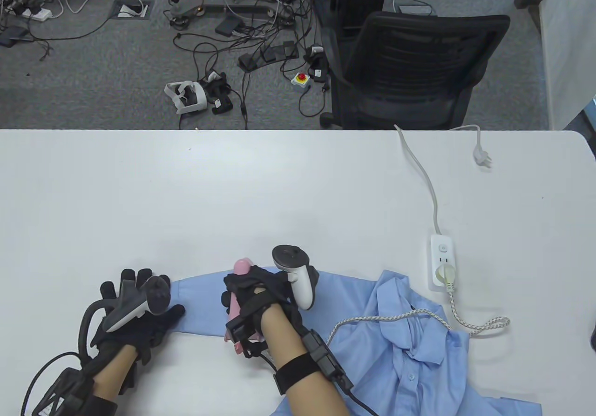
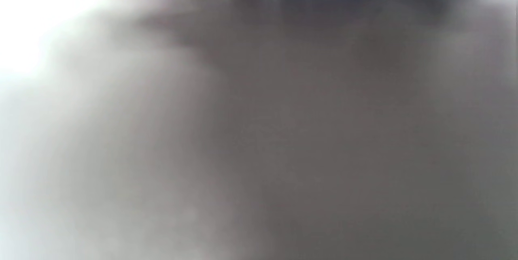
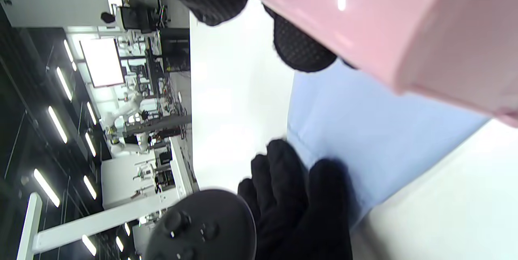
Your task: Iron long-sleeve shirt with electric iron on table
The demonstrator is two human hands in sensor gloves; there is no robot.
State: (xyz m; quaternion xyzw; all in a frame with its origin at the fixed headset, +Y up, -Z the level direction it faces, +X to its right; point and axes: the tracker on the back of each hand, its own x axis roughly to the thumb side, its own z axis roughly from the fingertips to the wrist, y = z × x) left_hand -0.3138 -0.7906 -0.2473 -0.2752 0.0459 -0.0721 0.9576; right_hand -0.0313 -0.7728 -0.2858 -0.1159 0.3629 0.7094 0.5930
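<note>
Table view: left hand (image 1: pixel 132 313) lying flat, fingers straight and spread, pressing the cuff end of the blue shirt (image 1: pixel 409 341) sleeve onto the white table (image 1: pixel 233 192). Right hand (image 1: pixel 260 295) curling round the handle of the pink iron (image 1: pixel 235 304), forearm reaching in from the bottom edge, iron resting on the sleeve just beside the left hand. Shirt body bunching at lower right, near the power strip (image 1: pixel 443 260).

Left wrist view: blurring to grey; only a blue strip showing at the top edge.

Right wrist view: gloved fingertips (image 3: pixel 301 51) wrapping the iron (image 3: pixel 384 29) above the sleeve (image 3: pixel 364 126); left hand (image 3: pixel 299 207) lying on the sleeve's end.
</note>
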